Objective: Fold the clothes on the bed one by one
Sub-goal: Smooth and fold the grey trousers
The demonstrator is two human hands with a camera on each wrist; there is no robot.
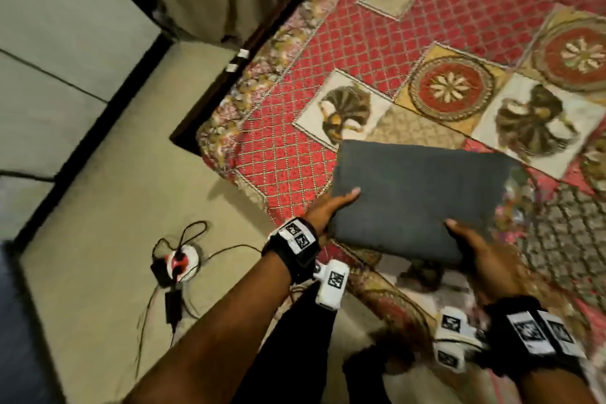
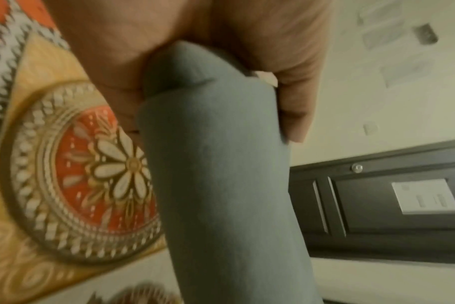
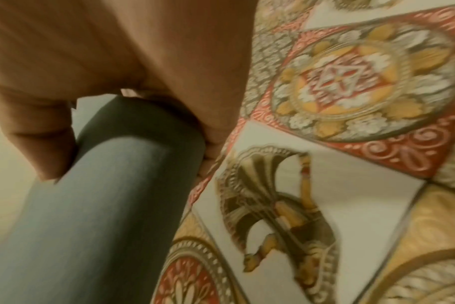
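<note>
A dark grey garment (image 1: 416,197), folded into a thick rectangle, hangs just above the patterned bedspread (image 1: 387,43) near the bed's front corner. My left hand (image 1: 331,210) grips its near left edge, thumb on top and the other fingers hidden beneath. My right hand (image 1: 472,246) grips the near right corner the same way. In the left wrist view the grey garment (image 2: 216,174) fills the middle, with my left hand (image 2: 247,86) clamped round its rolled edge. In the right wrist view the garment (image 3: 99,195) runs down to the left from my right hand (image 3: 133,115).
A cream tiled floor (image 1: 98,207) lies left of the bed. On it sits a red and white extension reel (image 1: 182,262) with black cables and an adapter. A dark door (image 2: 392,205) with a white plate appears in the left wrist view.
</note>
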